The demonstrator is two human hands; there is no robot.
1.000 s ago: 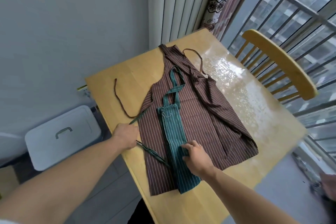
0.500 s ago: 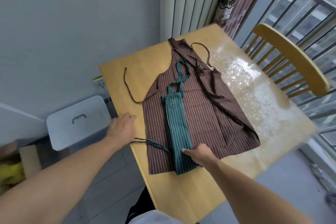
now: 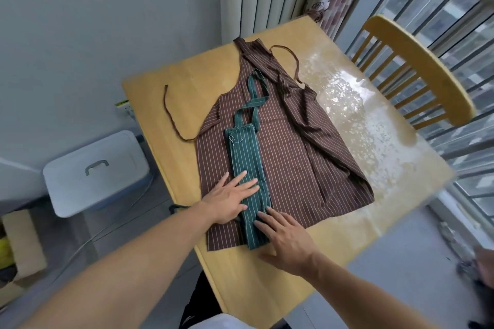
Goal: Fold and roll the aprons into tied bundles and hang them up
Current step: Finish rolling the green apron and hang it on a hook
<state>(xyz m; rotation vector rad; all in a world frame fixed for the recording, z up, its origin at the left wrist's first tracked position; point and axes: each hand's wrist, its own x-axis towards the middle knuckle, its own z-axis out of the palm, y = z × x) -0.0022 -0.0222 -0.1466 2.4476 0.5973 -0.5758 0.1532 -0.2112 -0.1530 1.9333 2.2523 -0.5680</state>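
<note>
the green apron lies folded into a long narrow strip down the middle of the brown apron, which is spread flat on the bench; its neck loop trails toward the far end. the left hand presses flat with fingers spread across the strip's near half, and the right hand lies flat and open beside its near end. folding looks done for the green one; rolling, tying and hanging seem left, and the brown one is untouched. its loose strap curls to the left. a chair stands right, a white box on the floor left; nothing blocks the roll.
</note>
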